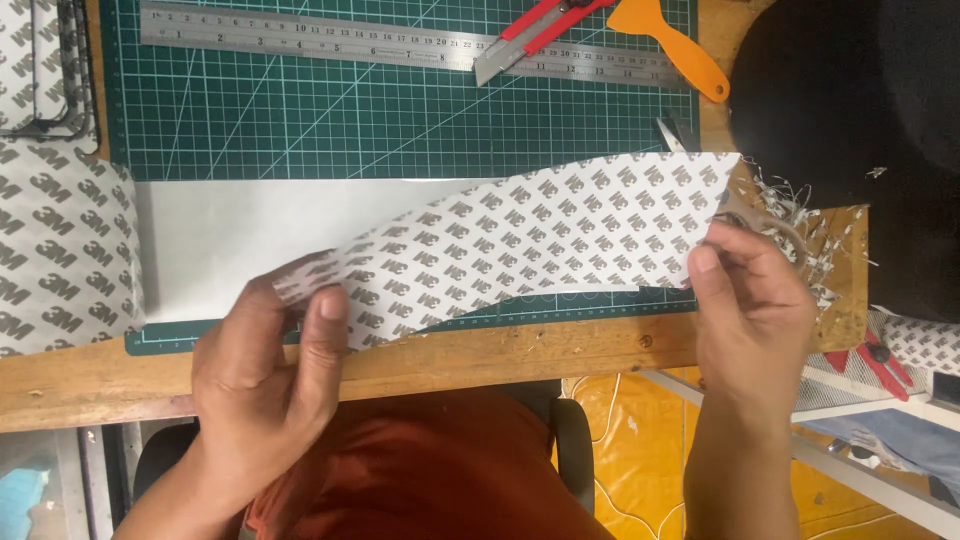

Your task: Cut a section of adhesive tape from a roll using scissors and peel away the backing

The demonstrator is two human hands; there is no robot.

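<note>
We pinch a printed backing strip [540, 235] w/ both hands: left hand [265, 365] closed on its end at 8 o'clock, right hand [750, 300] closed on the end at 3, so it arcs taut over the white sheet [250, 235] on the green mat [400, 110]. Ruler [300, 35], knife [535, 30] & scraper [665, 40] lie at 12, out of the way. Wire basket [60, 100] at 10 holds printed sheets. Desk [500, 355] edge runs below.

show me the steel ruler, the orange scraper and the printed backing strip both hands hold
steel ruler [300, 40], head view, mid blade
orange scraper [665, 35], head view, blade near the handle
printed backing strip [540, 235], head view, middle of strip
</note>
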